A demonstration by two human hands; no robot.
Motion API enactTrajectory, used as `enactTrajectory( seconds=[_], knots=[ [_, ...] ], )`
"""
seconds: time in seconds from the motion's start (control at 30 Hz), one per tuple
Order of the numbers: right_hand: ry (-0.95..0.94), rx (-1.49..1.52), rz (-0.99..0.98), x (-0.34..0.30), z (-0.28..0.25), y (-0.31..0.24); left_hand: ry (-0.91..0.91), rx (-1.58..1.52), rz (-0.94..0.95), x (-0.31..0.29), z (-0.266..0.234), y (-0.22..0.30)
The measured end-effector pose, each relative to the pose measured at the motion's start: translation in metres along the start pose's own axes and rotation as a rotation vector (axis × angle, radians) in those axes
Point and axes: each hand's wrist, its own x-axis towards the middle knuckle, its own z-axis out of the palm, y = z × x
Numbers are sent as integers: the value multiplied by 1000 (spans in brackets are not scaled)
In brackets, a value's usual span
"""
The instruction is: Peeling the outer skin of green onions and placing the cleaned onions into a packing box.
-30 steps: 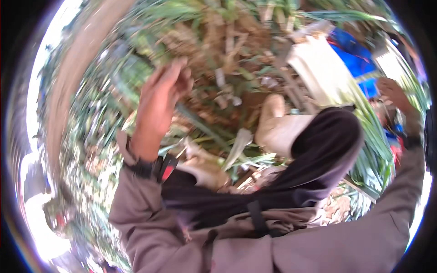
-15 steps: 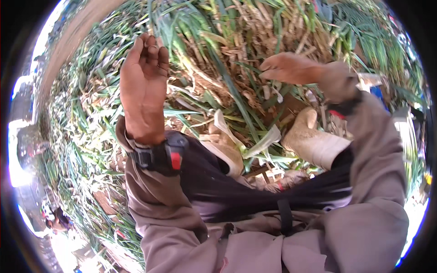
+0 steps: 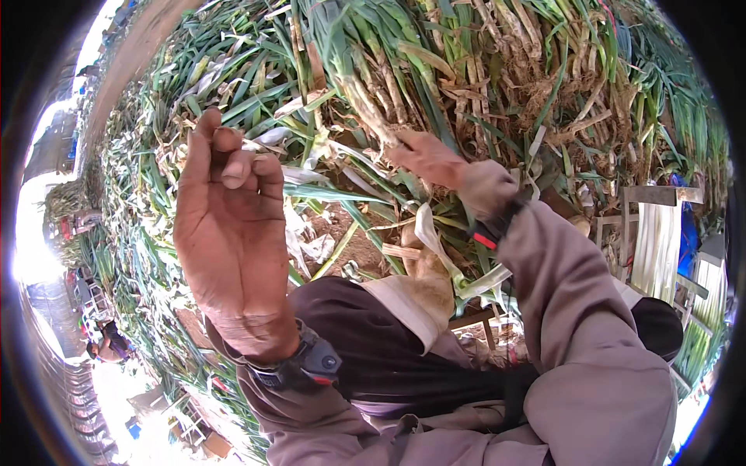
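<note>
My left hand point(image 3: 233, 233) is raised at the left with its palm up. Its fingers are loosely curled and the bare palm shows nothing in it. Farther forward, my right hand point(image 3: 431, 159) closes on the pale lower ends of some long green onions point(image 3: 371, 109). Their green leaves point away from me, and the fingertips are partly hidden among the stalks. Beside this hand, more green onions point(image 3: 505, 46) with dry brown roots lie in a thick heap. Loose peeled leaves point(image 3: 435, 241) are strewn between my hands and my boot.
A pale boot point(image 3: 412, 299) and my dark trouser leg point(image 3: 334, 326) are just below the hands. To the right stands a small wooden frame point(image 3: 660, 194) near something blue point(image 3: 688, 237). A brown post or beam point(image 3: 128, 66) curves along the upper left. Cut leaves cover the ground at left.
My right hand has moved left and forward onto the green onion ends. The left hand has come lower and nearer, its fingers still curled. The view has shifted to the right.
</note>
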Motion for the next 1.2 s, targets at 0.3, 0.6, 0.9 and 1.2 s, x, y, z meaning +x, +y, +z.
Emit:
enactTrajectory(
  seconds=[0.3,0.6,0.9,1.2],
  knots=[
    [111,132,14,-209,-94,-11,115,126,4,10,39,-25],
    [143,-83,-291,-370,-136,-194,337,185,-204,49,31,-71],
    [265,-587,-462,-420,-84,-85,-270,-172,-81,45,90,-111],
    [406,336,-512,-290,-133,-204,-418,-27,-10,-2,140,-143]
  ],
)
